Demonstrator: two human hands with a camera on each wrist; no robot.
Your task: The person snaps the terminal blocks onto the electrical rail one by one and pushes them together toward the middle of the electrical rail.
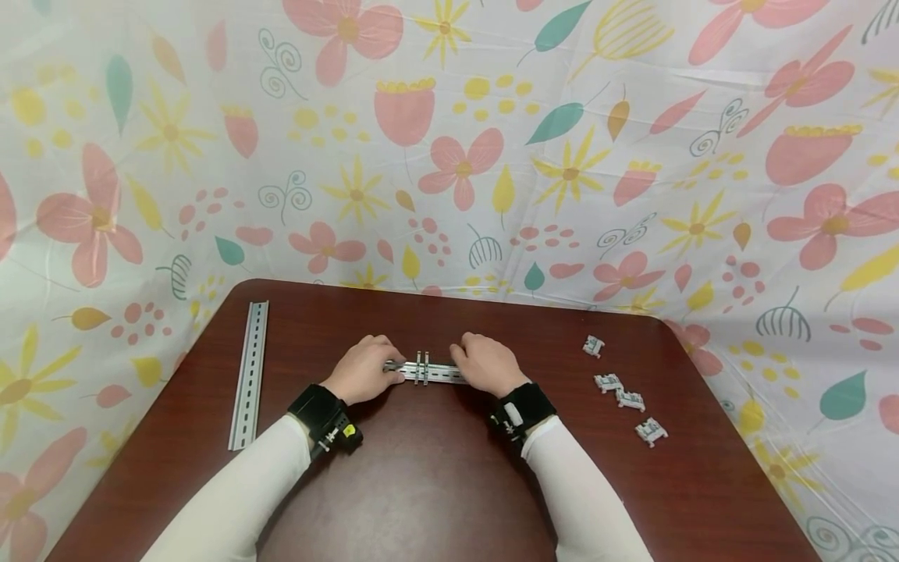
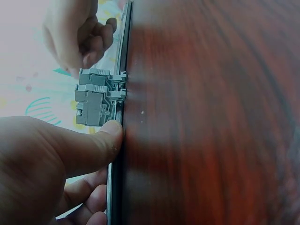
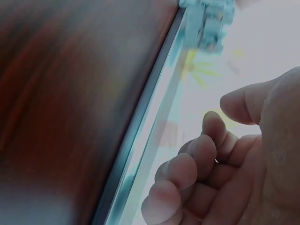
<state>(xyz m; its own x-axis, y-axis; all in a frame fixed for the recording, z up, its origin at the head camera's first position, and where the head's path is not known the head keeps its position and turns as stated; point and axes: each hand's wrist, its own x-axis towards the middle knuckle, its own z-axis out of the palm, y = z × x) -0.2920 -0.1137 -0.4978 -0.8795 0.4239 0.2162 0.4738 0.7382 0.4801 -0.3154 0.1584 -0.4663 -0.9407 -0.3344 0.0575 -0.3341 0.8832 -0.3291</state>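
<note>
A slotted metal DIN rail (image 1: 444, 374) lies crosswise on the table. Two grey terminal blocks (image 2: 93, 104) sit side by side on it, a narrow gap between them. My left hand (image 1: 361, 371) holds the rail on the left of the blocks; in the left wrist view its thumb (image 2: 110, 136) presses the near edge while the other fingers are on the far side. On the right, my right hand (image 1: 489, 365) is over the rail's other end. Its loosely curled fingers (image 3: 180, 171) hold nothing in the right wrist view, and the thumb is apart from them.
A longer slotted rail (image 1: 249, 375) lies at the table's left side. Several loose terminal blocks (image 1: 608, 382) are scattered on the right. Behind the dark wooden table (image 1: 435, 484) hangs a flower-patterned cloth (image 1: 449, 195).
</note>
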